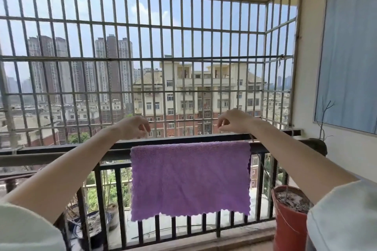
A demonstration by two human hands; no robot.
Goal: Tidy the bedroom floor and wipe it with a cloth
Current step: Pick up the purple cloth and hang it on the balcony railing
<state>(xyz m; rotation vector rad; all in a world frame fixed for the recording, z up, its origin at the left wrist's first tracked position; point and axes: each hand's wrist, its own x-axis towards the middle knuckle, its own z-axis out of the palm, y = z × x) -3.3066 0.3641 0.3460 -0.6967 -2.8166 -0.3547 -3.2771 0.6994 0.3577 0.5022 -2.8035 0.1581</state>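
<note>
Red flowerpot beside black railing

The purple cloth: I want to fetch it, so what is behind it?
The cloth hangs over the black railing. Its bars show only below the hem and at both sides; the stretch behind the cloth is covered. Both hands hover above, apart from it.

Legible text: none on any surface in view.
Labels and brands: none readable on the purple cloth or the red flowerpot.
Numbers and signs: none readable on the distant buildings; their facades are too small to make out.
</note>
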